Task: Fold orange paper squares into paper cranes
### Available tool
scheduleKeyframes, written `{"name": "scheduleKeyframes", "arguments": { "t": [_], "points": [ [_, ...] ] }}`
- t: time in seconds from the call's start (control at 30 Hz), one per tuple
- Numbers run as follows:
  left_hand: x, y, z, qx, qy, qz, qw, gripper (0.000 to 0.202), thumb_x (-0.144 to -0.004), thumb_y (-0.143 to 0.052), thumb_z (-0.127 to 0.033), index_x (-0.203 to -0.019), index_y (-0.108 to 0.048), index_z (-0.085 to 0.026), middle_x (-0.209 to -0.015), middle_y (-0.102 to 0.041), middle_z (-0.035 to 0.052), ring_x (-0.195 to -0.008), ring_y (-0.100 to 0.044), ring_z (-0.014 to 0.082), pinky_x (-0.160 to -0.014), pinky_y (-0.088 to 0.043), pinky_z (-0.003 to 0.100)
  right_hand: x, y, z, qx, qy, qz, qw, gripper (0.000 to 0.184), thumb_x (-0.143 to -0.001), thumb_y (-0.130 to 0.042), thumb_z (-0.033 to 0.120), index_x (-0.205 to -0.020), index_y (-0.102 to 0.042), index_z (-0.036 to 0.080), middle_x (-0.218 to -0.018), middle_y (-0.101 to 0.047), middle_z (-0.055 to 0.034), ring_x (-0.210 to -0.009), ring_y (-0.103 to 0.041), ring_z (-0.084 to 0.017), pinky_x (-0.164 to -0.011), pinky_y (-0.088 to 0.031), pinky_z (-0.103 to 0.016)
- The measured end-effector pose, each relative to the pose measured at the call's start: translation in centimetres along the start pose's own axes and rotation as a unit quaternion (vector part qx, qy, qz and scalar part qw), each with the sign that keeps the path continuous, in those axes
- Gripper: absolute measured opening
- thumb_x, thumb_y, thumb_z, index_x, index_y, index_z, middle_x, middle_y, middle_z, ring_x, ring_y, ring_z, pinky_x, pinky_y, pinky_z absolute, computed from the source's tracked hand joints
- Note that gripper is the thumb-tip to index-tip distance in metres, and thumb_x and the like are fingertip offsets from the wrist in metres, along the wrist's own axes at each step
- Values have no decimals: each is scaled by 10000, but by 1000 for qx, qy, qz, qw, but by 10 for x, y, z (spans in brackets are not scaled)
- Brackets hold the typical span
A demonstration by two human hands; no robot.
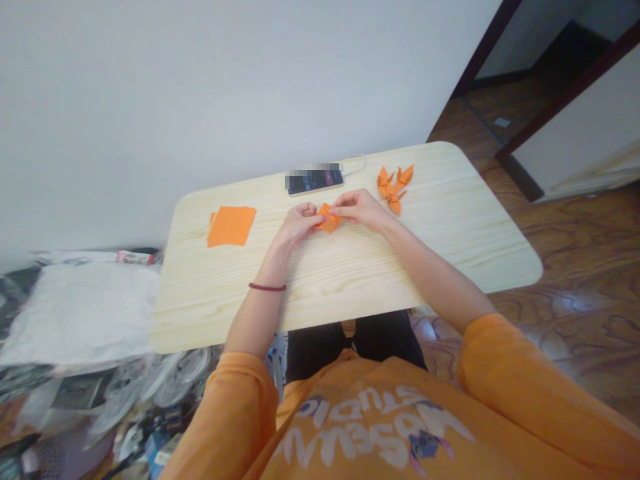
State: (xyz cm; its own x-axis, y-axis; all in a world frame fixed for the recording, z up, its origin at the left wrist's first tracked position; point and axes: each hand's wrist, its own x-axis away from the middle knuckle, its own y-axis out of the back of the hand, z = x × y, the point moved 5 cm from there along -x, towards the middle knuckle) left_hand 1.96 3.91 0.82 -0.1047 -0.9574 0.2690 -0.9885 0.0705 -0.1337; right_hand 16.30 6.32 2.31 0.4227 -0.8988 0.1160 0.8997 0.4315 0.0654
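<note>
A small folded piece of orange paper (pixel 330 224) is held between my two hands, just above or on the middle of the table. My left hand (pixel 299 225) pinches its left side, the thumb reaching onto the paper and the fingers curled. From the right, my right hand (pixel 364 209) grips the upper right edge between thumb and fingers. Parts of the paper are hidden under the fingertips. To the left lies a short stack of square orange paper sheets (pixel 232 226). Several folded orange paper cranes (pixel 395 189) sit close together right of my right hand.
A phone (pixel 315 180) with a lit screen and a white cable (pixel 357 167) lies at the back of the pale wooden table (pixel 345 287), near the wall. Left of the table are a white bag (pixel 85 310) and assorted clutter. Wooden floor and a doorway show at right.
</note>
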Motion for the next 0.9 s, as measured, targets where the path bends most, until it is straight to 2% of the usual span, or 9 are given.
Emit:
{"name": "scheduleKeyframes", "arguments": {
  "t": [0.1,0.2,0.33,0.43,0.9],
  "points": [
    [-2,3,-5,-1,-58,-30,998,429,-460,-753,-154,-567,-339,-188,-510,-452,-93,-496,-488,44,-503,-370,162,0,1,-2,-1,-5,-4,1000,338,-587,-804,390,-701,-650,112,-541,-543,26,-440,-336,-22,-395,-204,-195],
    [-1,5,-9,-28,-95,-50,994,423,-463,-779,-180,-583,-374,-188,-520,-511,-83,-519,-538,66,-524,-400,175,0,2,-3,-9,-9,-10,1000,352,-570,-816,401,-690,-648,116,-508,-512,35,-444,-353,-31,-399,-213,-196],
    [0,5,-8,-44,-90,-50,994,392,-491,-797,-246,-668,-452,-183,-637,-649,-25,-616,-638,121,-578,-458,207,-1,3,-3,-14,-11,-29,999,334,-566,-827,378,-669,-645,117,-504,-522,26,-445,-374,-42,-401,-235,-205],
    [-1,7,-7,-42,-88,-47,994,404,-506,-809,-293,-725,-490,-175,-688,-694,12,-652,-674,151,-605,-487,229,0,3,-1,-14,-10,-35,999,311,-584,-827,354,-650,-637,117,-482,-505,30,-429,-366,-42,-396,-235,-210],
    [-1,8,-6,-25,-93,-60,994,412,-491,-833,-313,-733,-536,-160,-666,-701,22,-630,-680,160,-609,-523,251,-1,6,-2,-15,-4,-55,998,292,-560,-820,330,-615,-628,116,-466,-489,35,-443,-369,-44,-406,-226,-204]
  ]
}}
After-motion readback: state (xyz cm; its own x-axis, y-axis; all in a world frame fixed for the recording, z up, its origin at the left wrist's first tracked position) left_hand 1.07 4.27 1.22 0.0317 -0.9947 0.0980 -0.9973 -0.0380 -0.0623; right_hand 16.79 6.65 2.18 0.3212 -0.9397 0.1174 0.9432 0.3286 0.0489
